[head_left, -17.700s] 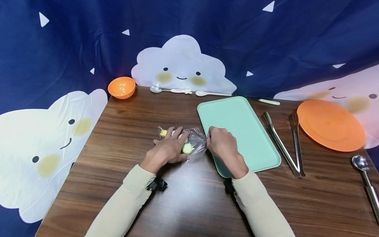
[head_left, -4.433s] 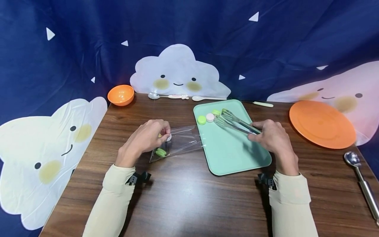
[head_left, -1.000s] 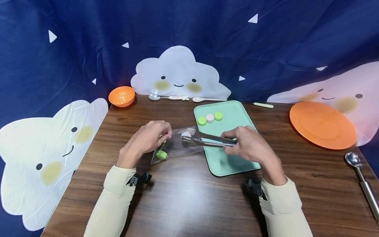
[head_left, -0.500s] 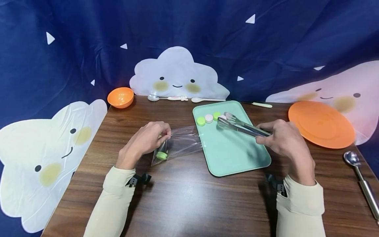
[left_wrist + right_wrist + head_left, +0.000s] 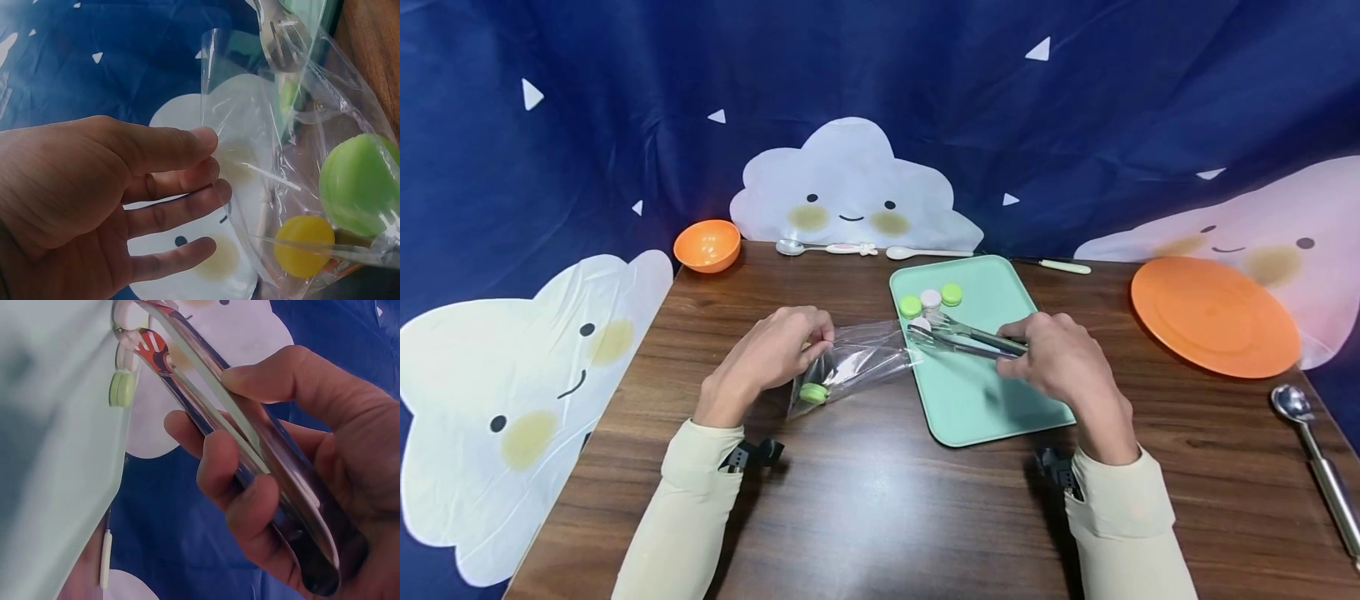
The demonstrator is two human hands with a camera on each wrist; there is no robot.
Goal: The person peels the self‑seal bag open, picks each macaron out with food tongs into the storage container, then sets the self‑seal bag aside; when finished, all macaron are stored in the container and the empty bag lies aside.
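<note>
Your left hand pinches the top edge of the bag and lifts it, so the mouth gapes toward the tray; a green macaron and a yellow one lie low in the closed end. Your right hand is wrapped round the tongs, squeezing them nearly closed, tips at the tray's left edge by the bag mouth. A pale macaron sits at the tips; whether it is clamped, I cannot tell.
</note>
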